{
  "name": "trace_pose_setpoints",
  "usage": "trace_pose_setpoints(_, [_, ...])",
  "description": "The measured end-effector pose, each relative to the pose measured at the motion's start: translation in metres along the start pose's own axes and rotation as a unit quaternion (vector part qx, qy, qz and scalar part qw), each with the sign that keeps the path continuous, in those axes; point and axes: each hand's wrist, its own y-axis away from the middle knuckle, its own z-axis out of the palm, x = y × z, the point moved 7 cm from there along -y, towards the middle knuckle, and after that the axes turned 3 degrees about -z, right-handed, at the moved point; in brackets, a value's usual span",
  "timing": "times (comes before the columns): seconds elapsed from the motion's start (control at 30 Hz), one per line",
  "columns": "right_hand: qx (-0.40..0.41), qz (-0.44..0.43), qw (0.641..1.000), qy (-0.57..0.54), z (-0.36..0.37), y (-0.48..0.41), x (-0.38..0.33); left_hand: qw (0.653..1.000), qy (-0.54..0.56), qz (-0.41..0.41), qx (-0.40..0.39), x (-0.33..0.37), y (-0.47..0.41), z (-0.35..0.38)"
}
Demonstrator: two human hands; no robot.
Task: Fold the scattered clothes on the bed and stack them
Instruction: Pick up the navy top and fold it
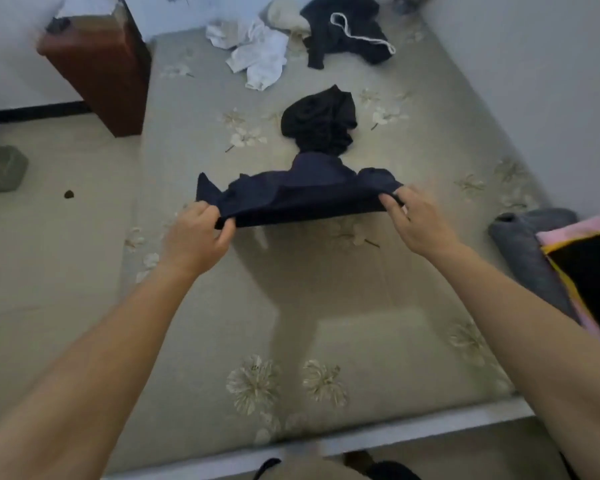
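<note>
Fig. – Head view, spreading step. Both hands hold one navy garment [302,195] by its near edge, stretched L-to-R above the middle of the bed [326,306]. The left hand [196,233] pinches the left end between thumb and curled fingers; the right hand [416,220] has its fingers curled over the right end. Neither hand holds anything else. The taut edge is raised off the mattress, with a shadow under it, while the far part sags and bunches. The hold at two ends probably serves to pull the cloth flat before it is laid down for folding.

Just beyond lies a crumpled black garment [317,123]; whether the two touch cannot be told. Near the head of the bed, well apart from the hands, lie a white garment [257,55] and a dark garment w/ a white drawstring [347,29] – both unfolded, so most of the task looks to remain. At the right edge, a grey folded piece [527,251] sits beside pink, yellow and black layers [589,265], apparently the stack, kept to one side so the centre stays free for folding.
</note>
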Motion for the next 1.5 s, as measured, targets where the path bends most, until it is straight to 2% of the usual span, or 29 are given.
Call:
trace_pose_setpoints(0.17, [-0.139, 0.011, 0.986, 0.096, 0.100, 0.086, 0.042, 0.988, 0.005, -0.049, -0.143, -0.028, 0.105, 0.114])
trace_pose_setpoints(0.3, [-0.265, 0.020, 0.957, 0.120, 0.172, 0.147, 0.075, 0.947, -0.015, -0.091, -0.306, -0.047, 0.184, 0.200])
trace_pose_setpoints(0.37, [-0.297, -0.006, 0.945, 0.135, 0.201, 0.176, 0.087, 0.931, -0.021, -0.098, -0.350, -0.048, 0.218, 0.227])
trace_pose_setpoints(0.47, [-0.306, -0.053, 0.934, 0.173, 0.233, 0.222, 0.104, 0.922, -0.037, -0.109, -0.370, -0.047, 0.261, 0.249])
trace_pose_setpoints(0.57, [-0.268, -0.093, 0.936, 0.210, 0.255, 0.255, 0.117, 0.920, -0.060, -0.105, -0.372, -0.045, 0.300, 0.265])
trace_pose_setpoints(0.7, [-0.274, -0.116, 0.923, 0.245, 0.280, 0.292, 0.120, 0.909, -0.140, -0.091, -0.381, -0.040, 0.344, 0.279])
trace_pose_setpoints(0.77, [-0.298, -0.113, 0.913, 0.257, 0.287, 0.312, 0.118, 0.903, -0.158, -0.091, -0.388, -0.034, 0.362, 0.282])
trace_pose_setpoints(0.83, [-0.309, -0.071, 0.910, 0.267, 0.287, 0.323, 0.118, 0.902, -0.166, -0.102, -0.385, -0.029, 0.372, 0.282])
trace_pose_setpoints(0.93, [-0.248, 0.012, 0.940, 0.233, 0.281, 0.317, 0.114, 0.913, -0.159, -0.161, -0.338, -0.026, 0.368, 0.273])
trace_pose_setpoints(1.03, [-0.152, -0.032, 0.964, 0.214, 0.281, 0.303, 0.101, 0.936, -0.154, -0.191, -0.251, -0.016, 0.343, 0.271])
trace_pose_setpoints(1.1, [-0.203, -0.085, 0.950, 0.220, 0.298, 0.308, 0.101, 0.945, -0.135, -0.147, -0.258, -0.004, 0.334, 0.285])
trace_pose_setpoints(1.13, [-0.253, -0.096, 0.937, 0.219, 0.308, 0.315, 0.105, 0.933, -0.122, -0.129, -0.313, -0.001, 0.337, 0.298])
trace_pose_setpoints(1.2, [-0.336, -0.082, 0.914, 0.211, 0.321, 0.329, 0.113, 0.870, -0.126, -0.109, -0.465, 0.002, 0.358, 0.325])
trace_pose_setpoints(1.27, [-0.352, -0.069, 0.906, 0.223, 0.321, 0.332, 0.112, 0.826, -0.149, -0.109, -0.533, 0.002, 0.372, 0.334])
trace_pose_setpoints(1.3, [-0.363, -0.067, 0.899, 0.237, 0.321, 0.330, 0.111, 0.820, -0.147, -0.116, -0.540, 0.001, 0.373, 0.336])
trace_pose_setpoints(1.37, [-0.386, -0.050, 0.891, 0.233, 0.318, 0.316, 0.108, 0.822, -0.155, -0.111, -0.537, 0.001, 0.364, 0.334])
trace_pose_setpoints(1.47, [-0.390, 0.060, 0.916, 0.075, 0.313, 0.278, 0.116, 0.871, -0.155, -0.066, -0.462, 0.006, 0.337, 0.324])
trace_pose_setpoints(1.5, [-0.367, 0.093, 0.925, 0.022, 0.311, 0.262, 0.123, 0.886, -0.142, -0.056, -0.439, 0.008, 0.326, 0.324])
